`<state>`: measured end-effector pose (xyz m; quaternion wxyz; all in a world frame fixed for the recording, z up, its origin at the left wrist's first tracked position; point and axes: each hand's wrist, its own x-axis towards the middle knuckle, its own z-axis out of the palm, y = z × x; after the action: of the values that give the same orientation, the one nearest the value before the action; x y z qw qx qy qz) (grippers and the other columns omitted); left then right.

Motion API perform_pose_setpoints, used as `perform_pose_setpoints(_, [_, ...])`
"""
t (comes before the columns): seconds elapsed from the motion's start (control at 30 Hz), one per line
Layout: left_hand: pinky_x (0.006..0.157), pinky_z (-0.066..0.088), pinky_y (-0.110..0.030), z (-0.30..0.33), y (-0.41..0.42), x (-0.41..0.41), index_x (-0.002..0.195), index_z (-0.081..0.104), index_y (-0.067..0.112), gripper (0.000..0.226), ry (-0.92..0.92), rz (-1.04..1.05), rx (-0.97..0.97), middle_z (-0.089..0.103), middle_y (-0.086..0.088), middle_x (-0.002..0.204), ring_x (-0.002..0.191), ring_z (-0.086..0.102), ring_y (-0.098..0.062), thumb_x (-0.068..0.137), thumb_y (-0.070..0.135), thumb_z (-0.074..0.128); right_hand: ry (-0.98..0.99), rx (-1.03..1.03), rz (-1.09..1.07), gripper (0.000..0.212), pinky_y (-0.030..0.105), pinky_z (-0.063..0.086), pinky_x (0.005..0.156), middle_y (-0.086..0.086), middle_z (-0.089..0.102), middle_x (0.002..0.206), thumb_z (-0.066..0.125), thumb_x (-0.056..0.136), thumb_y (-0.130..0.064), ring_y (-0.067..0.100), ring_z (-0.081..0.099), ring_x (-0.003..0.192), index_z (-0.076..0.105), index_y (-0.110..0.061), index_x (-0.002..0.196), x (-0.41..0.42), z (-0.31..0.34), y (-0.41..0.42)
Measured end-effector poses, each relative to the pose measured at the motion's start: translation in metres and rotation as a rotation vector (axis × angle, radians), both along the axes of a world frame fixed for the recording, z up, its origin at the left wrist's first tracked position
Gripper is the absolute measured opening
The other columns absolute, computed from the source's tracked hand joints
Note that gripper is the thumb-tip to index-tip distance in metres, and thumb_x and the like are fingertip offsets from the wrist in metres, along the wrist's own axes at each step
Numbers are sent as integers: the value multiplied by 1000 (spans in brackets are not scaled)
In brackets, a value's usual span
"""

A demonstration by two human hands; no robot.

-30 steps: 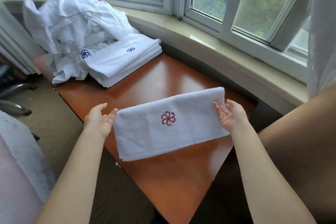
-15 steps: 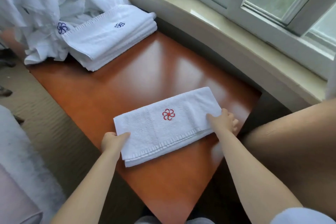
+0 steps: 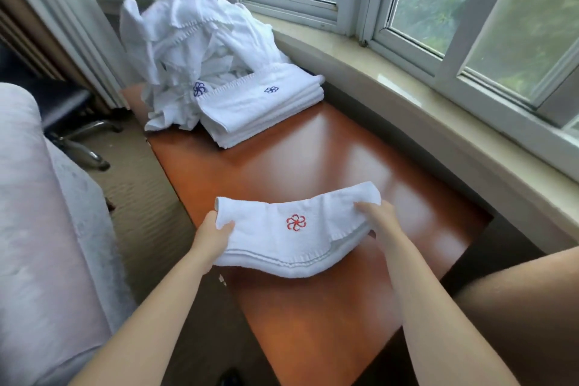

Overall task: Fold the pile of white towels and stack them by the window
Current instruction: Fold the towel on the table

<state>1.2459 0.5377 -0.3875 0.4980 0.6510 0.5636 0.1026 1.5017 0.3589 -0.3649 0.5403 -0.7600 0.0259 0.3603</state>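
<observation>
Folded towel (image 3: 294, 229) with the red flower sits mid-frame, sagging between both hands over the wooden table (image 3: 313, 160). Left hand (image 3: 213, 233) pinches its left end, right hand (image 3: 380, 219) grips its right end.

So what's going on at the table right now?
A person is folding towels at a wooden table by the window. Both hands hold a folded white towel with a red flower mark: the left hand grips its left end, the right hand its right end, and its middle sags between them. Further along the table sits a neat stack of folded towels, with the unfolded pile behind it.
</observation>
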Motion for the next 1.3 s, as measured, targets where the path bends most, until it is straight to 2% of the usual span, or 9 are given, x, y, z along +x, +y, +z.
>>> perform_pose_setpoints(0.2, [58,46,-29,47,84,-23,114,54,4,25,-299,181,-114,62,-11,98,78,61,-24,93,13,64,-38,151,-79,22,35,48,89,0,58,96,59,91,-24,23,58,97,51,-17,111,-44,37,72])
perform_pose_setpoints(0.4, [55,48,-26,92,165,-36,117,58,10,33,-444,-28,-212,67,-11,100,74,63,-22,87,1,65,-127,212,-137,5,28,41,65,1,56,89,53,91,-16,14,51,72,53,-14,95,-111,71,162])
perform_pose_setpoints(0.73, [36,39,-15,135,260,-4,78,54,4,13,-474,-150,-312,55,-5,50,37,54,-16,84,-6,50,-205,384,-219,10,23,37,53,1,56,76,56,81,-9,15,50,62,58,-12,90,-108,103,246])
perform_pose_setpoints(0.9, [50,45,-22,140,295,37,86,61,1,21,-447,-264,-436,62,-15,73,55,59,-24,67,10,65,-225,476,-294,20,18,37,43,-4,59,67,61,69,-10,12,51,57,65,-13,88,-73,105,294])
perform_pose_setpoints(0.93, [45,44,-19,144,306,50,76,60,2,5,-446,-288,-441,62,-11,64,49,59,-21,77,5,58,-232,497,-310,24,19,39,47,-2,61,72,61,72,-8,13,53,61,67,-12,95,-59,106,308])
perform_pose_setpoints(1.0, [40,42,-16,146,328,75,65,54,7,21,-475,-313,-496,58,-6,53,41,56,-17,84,0,47,-249,509,-338,31,21,40,54,1,61,81,62,73,-8,16,54,70,68,-12,103,-30,110,330])
perform_pose_setpoints(1.1, [43,44,-21,149,362,117,85,44,-3,9,-596,-292,-503,52,-3,58,45,55,-16,79,-3,50,-268,539,-368,34,22,37,51,3,59,91,61,77,-8,17,53,75,63,-15,111,26,123,371])
perform_pose_setpoints(1.2, [59,55,-37,138,389,152,133,38,5,83,-640,-219,-503,63,-16,100,78,68,-30,54,-1,64,-278,609,-419,69,30,45,73,6,53,119,64,76,-22,22,53,101,40,-20,141,80,132,412])
perform_pose_setpoints(1.3, [70,60,-45,114,397,164,131,44,4,78,-532,-196,-620,66,-21,111,92,69,-36,59,-7,71,-215,429,-459,95,45,39,104,10,33,150,69,83,-31,30,40,132,7,-22,154,113,95,444])
